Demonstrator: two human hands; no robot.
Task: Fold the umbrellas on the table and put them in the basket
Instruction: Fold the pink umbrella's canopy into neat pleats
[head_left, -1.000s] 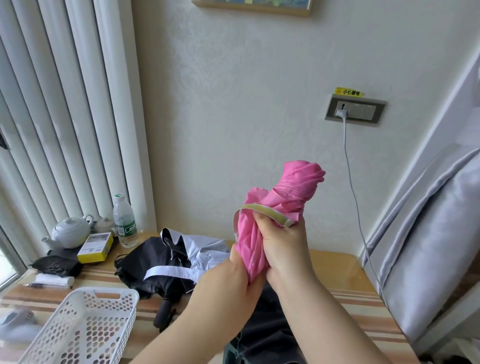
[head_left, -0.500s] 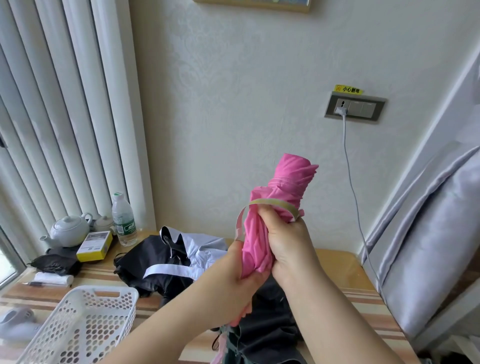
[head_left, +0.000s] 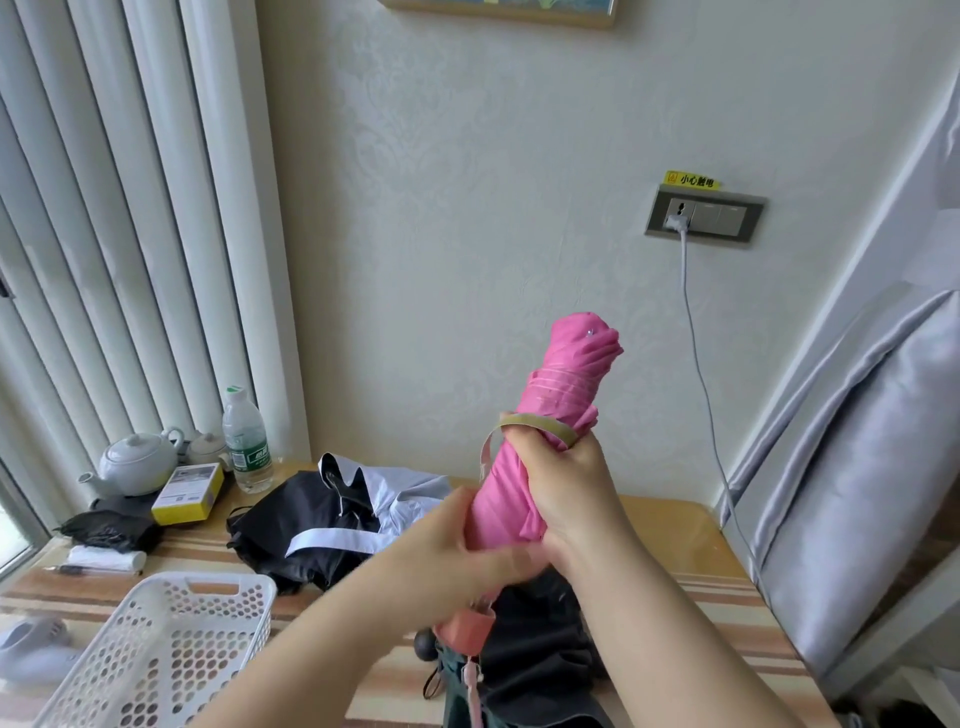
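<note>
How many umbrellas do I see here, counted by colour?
Pink: 1, the pink umbrella, gripped by the left hand and right hand
Black and white: 1
Dark: 1
Total: 3
The basket holds none.

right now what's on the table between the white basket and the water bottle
In the head view, a yellow box lies between the white basket and the water bottle, with a black-and-white umbrella just right of that line.

Legible text: one item
Yellow warning sticker (head_left: 693, 180) above the wall socket panel (head_left: 705, 219), black characters reading 小心触电.
</note>
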